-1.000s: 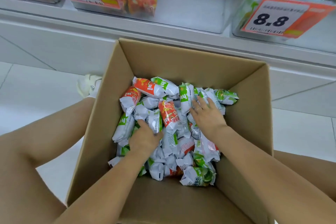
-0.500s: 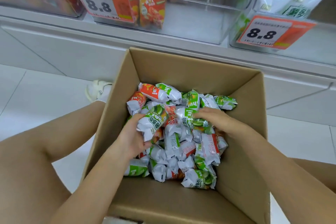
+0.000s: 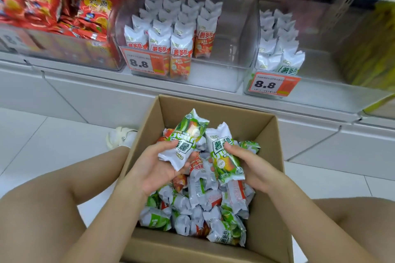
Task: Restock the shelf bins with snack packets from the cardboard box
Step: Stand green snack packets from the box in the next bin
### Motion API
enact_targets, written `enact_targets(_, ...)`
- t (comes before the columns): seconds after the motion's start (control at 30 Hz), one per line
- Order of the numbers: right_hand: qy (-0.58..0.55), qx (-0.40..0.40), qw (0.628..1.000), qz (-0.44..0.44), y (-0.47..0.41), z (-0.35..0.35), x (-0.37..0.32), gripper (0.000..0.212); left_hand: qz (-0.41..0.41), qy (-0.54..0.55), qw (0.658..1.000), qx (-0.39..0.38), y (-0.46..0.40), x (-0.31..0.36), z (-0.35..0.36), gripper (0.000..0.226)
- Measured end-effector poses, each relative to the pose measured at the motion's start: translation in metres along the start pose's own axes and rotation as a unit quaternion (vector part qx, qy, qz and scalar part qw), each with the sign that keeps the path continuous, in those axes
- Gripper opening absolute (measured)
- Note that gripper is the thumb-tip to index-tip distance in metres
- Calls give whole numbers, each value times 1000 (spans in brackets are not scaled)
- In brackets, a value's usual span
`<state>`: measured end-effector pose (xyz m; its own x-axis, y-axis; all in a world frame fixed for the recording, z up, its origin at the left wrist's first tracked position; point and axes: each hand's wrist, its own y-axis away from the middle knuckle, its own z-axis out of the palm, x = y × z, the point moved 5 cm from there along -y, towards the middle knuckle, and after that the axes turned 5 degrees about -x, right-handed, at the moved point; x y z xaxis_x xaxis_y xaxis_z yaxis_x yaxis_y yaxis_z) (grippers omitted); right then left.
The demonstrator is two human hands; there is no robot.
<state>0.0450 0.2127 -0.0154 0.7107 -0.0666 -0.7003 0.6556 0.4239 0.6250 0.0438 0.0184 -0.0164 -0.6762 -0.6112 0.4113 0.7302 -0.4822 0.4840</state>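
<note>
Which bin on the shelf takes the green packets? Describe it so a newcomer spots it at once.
Start at the cardboard box on the floor and look up to the shelf behind it. Two clear bins carry orange 8.8 price tags; judging by the packs inside, take the right-hand bin. Its front packet has green lettering, whereas the middle bin holds orange-printed packets.
</note>
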Motion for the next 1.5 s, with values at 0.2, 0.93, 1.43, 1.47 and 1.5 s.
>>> enact_targets(0.2,-33,27,997,-65,19,-6,-29,68,35,-115,992,-29,-9,24,44,93)
enact_targets(0.93,260,90,877,-394,115,-90,-154,46,220,-596,770,-48,-97,35,271,8)
enact_targets(1.43,155,168,902,-366,98,-200,-232,59,237,-728,622,166,-173,103,226,55)
enact_targets(1.47,165,179,905,-348,89,-210,-241,51,222,-728,628,166,-183,101,224,53)
enact_targets(1.5,173,190,908,-330,79,-220,-249,47,229,-724,628,170,-190,101,223,51)
